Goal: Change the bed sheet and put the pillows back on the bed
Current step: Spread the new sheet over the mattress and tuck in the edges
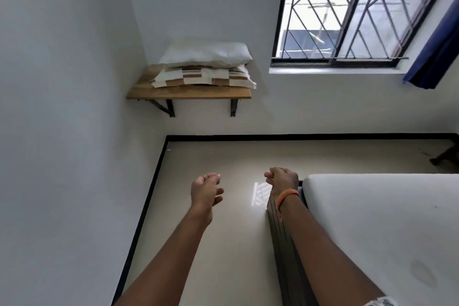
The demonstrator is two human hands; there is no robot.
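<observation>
A: Nearest the lens are two bare forearms reaching forward over the pale glossy tiled floor point(206, 156). The left hand point(205, 190) hangs in the air with its fingers loosely bent and nothing in them. The right hand point(282, 179), with an orange thread band point(285, 197) round its wrist, is the same: fingers relaxed, lightly curled, holding nothing. So each grip is slack and empty.

B: And the bed?

A: The bed's white flat surface point(372, 226) fills the lower right, with a dark ribbed frame edge point(283, 251) running beside the right forearm. It looks smooth and bare of pillows. Whether that white is a fresh sheet or the naked mattress, I cannot tell.

B: Where are the pillows, then?

A: Stacked on the wooden wall shelf on black brackets point(188, 94) in the corner, left of the barred window point(347, 12). The plain white pillow point(206, 54) lies on top of the brown-and-cream checked pillow point(203, 78), both well apart from the bed and from the hands.

B: How far along would you judge it?

A: The pillows are clearly not yet returned, so that step remains. No loose sheet shows anywhere in view. If the white surface is the mattress, spreading a sheet is still to do; if it is the new sheet, only the pillows are left. A dark blue curtain point(437, 57) hangs at the window's right.
</observation>
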